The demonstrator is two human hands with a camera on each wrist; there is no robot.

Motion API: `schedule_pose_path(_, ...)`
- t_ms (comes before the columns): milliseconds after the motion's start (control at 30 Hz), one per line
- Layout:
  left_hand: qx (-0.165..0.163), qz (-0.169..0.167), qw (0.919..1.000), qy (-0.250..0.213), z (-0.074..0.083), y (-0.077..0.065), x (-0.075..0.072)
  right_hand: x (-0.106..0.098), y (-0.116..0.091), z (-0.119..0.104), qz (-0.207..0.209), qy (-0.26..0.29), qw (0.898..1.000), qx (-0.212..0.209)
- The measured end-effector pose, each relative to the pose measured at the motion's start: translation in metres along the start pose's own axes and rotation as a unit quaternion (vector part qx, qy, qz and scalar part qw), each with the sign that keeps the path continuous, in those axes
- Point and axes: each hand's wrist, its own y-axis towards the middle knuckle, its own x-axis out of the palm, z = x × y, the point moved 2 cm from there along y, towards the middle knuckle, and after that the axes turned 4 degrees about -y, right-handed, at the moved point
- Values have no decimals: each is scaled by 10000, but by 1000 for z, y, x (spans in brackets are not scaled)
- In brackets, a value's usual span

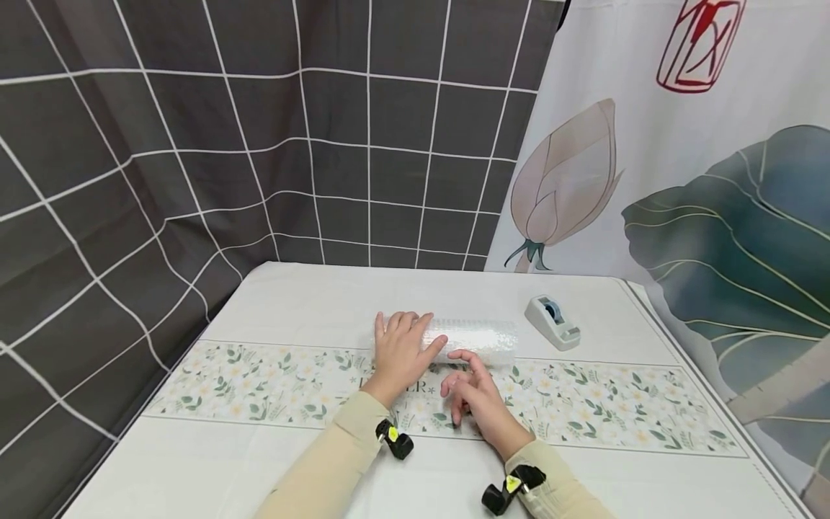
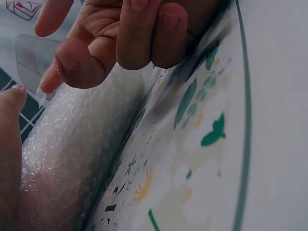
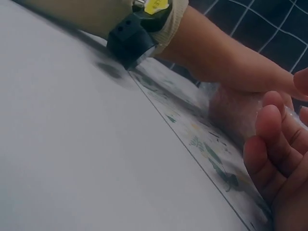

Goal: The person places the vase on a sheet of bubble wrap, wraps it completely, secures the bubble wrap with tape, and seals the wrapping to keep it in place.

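Note:
A roll of clear bubble wrap lies crosswise on the table, and its bubbled side fills the left of the left wrist view. My left hand rests on the roll's left part with fingers spread out. Close in front of the roll is my right hand, palm turned inward, its fingers loosely bent with nothing between them. In the left wrist view the right hand's fingers hang just above the roll. The right wrist view shows the left hand against the bubble wrap.
Behind and right of the roll stands a white tape dispenser with a blue-cored tape roll. The white tablecloth has a floral band across it. A dark grid curtain and a white printed curtain hang around the table.

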Motion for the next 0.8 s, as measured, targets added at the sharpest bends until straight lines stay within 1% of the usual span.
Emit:
schedule_pose_path(167, -62, 40, 10000, -7, 0, 1, 3, 1, 0, 0, -64, -58, 9999, 128)
schedule_pose_path(367, -195, 151, 9995, 184, -1, 4, 8, 1, 0, 1, -42, -110, 9993, 365)
schedule_pose_path(533, -239, 159, 9993, 244, -1, 6, 9, 1, 0, 2, 29, -189, 9983, 559)
schedule_pose_path(633, -258, 123, 9992, 279, -1, 6, 9, 0, 0, 2, 1, -218, 9977, 639)
schedule_pose_path(800, -268, 116, 9990, 331, 0, 6, 8, -1, -2, 1, -120, 112, 9959, 886)
